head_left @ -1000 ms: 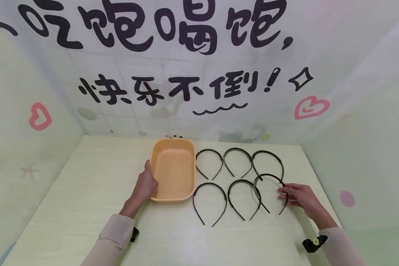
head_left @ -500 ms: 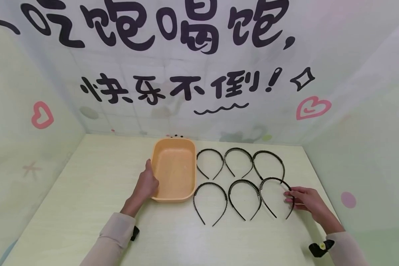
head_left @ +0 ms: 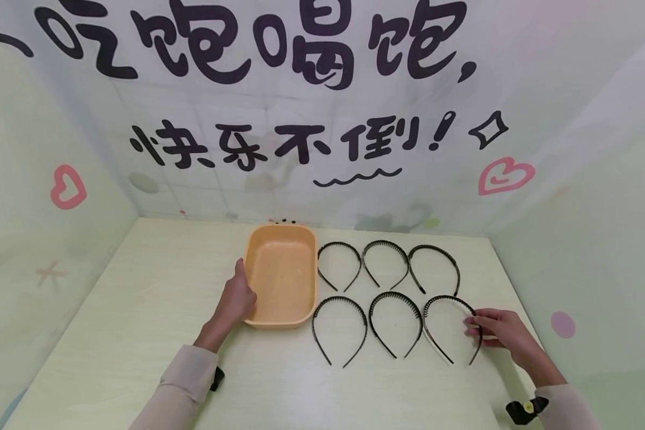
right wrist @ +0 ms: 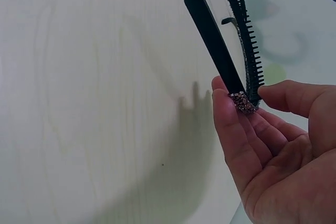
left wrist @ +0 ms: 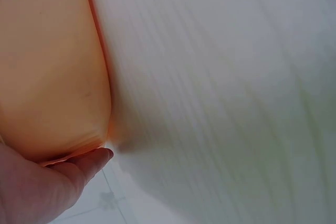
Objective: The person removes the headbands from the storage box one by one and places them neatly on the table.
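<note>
My left hand (head_left: 236, 298) grips the left side of an orange plastic basin (head_left: 280, 280), its thumb along the rim. The left wrist view shows fingers curled against the basin's wall (left wrist: 58, 72). On the right, my right hand (head_left: 502, 331) pinches one arm of a black toothed headband (head_left: 432, 335) between thumb and fingers. Sparkly decoration shows at the pinched part of this headband (right wrist: 212, 43) in the right wrist view. Its left side is close to another headband (head_left: 372, 322) in the front row; whether its tips touch the table is unclear.
Beside the basin, several black headbands lie in two rows, among them a back-right headband (head_left: 434, 246) and a front-left headband (head_left: 340, 298). The pale table (head_left: 140, 286) is bounded by a lettered back wall (head_left: 301, 203) and a right side wall (head_left: 586, 263).
My right hand has moved right and toward the front edge with its headband, which no longer overlaps its front-row neighbour. The left hand and basin have stayed put.
</note>
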`<state>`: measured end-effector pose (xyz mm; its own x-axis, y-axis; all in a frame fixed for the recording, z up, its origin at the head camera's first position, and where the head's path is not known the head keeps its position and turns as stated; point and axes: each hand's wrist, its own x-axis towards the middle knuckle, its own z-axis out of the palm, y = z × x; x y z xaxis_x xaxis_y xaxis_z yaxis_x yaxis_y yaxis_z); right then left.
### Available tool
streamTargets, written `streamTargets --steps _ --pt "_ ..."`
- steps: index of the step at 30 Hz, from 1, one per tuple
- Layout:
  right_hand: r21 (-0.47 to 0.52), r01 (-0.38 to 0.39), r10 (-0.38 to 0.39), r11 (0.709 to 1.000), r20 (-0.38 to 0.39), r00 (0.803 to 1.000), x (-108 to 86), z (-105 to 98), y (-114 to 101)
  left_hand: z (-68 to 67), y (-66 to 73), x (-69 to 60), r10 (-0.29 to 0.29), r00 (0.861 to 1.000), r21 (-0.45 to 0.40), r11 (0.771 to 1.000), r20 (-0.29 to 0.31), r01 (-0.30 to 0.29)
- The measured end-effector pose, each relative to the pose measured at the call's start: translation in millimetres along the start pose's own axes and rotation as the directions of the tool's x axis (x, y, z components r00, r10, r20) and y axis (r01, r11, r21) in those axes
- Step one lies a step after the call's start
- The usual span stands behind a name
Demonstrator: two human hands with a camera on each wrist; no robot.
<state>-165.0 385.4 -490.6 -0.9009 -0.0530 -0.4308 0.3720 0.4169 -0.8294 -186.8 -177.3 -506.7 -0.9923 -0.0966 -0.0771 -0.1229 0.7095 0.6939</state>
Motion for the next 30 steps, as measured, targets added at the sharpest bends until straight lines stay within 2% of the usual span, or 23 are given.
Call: streamTargets --steps 14,25,30 --pt "-0.036 -0.026 0.027 0.999 0.023 0.999 -0.9 -1 5 -1.3 -0.4 -0.5 -0.003 1.000 -0.010 1.000 0.006 0.004" --pt "-0.151 -0.009 0.013 0.989 0.021 1.000 -3.8 -3 -3 -0.4 0.5 0.3 0.005 1.000 -0.009 1.000 -0.001 -0.005" --pt "-0.234 -0.009 0.007 0.972 -0.007 1.000 -3.2 0 -5 -0.7 0.5 -1.1 -0.021 1.000 -0.022 1.000 0.009 0.021"
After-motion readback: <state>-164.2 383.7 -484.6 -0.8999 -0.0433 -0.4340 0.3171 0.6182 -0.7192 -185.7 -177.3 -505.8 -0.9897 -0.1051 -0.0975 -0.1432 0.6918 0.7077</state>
